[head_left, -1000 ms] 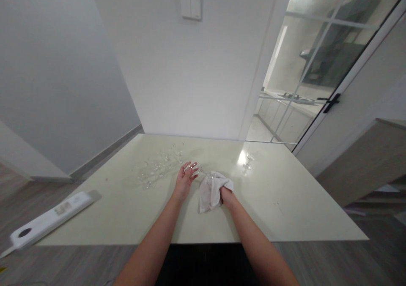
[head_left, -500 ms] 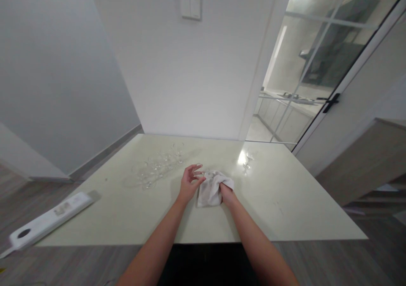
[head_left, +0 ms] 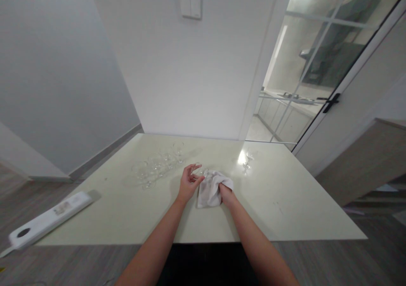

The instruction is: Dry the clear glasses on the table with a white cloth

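Note:
My left hand [head_left: 188,183] is curled round a clear glass [head_left: 197,169] and holds it above the pale table [head_left: 127,218]. My right hand [head_left: 224,192] grips a white cloth [head_left: 209,188] that is bunched against the glass, so part of the glass is hidden. Both hands meet near the middle of the table.
A row of several clear stemmed glasses [head_left: 155,166] stands to the left of my hands. A single glass [head_left: 248,159] stands to the right, near the far edge. A white flat device [head_left: 47,221] hangs off the table's left side. A glass door [head_left: 320,62] is at the right.
My left hand went from spread open over the glass to curled round it. The cloth in my right hand moved left against the glass.

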Motion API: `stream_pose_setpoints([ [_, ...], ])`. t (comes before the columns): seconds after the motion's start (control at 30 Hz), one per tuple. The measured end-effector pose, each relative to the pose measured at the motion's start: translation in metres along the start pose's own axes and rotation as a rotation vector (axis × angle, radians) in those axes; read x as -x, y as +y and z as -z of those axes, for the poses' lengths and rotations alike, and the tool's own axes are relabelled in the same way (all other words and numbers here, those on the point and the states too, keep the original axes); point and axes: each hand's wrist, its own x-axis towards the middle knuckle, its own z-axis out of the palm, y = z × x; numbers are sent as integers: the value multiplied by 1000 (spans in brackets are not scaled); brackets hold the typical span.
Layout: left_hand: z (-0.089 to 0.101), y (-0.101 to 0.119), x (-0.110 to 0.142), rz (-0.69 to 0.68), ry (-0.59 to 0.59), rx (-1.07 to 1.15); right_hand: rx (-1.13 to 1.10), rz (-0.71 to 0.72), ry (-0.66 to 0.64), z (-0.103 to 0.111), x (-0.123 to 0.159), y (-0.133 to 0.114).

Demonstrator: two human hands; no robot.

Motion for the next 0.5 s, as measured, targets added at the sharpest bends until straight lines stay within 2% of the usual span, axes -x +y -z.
stream_pose_setpoints([
  [0.5,-1,3,0,-12,6,-8,3,-6,-1,3,-1,5],
])
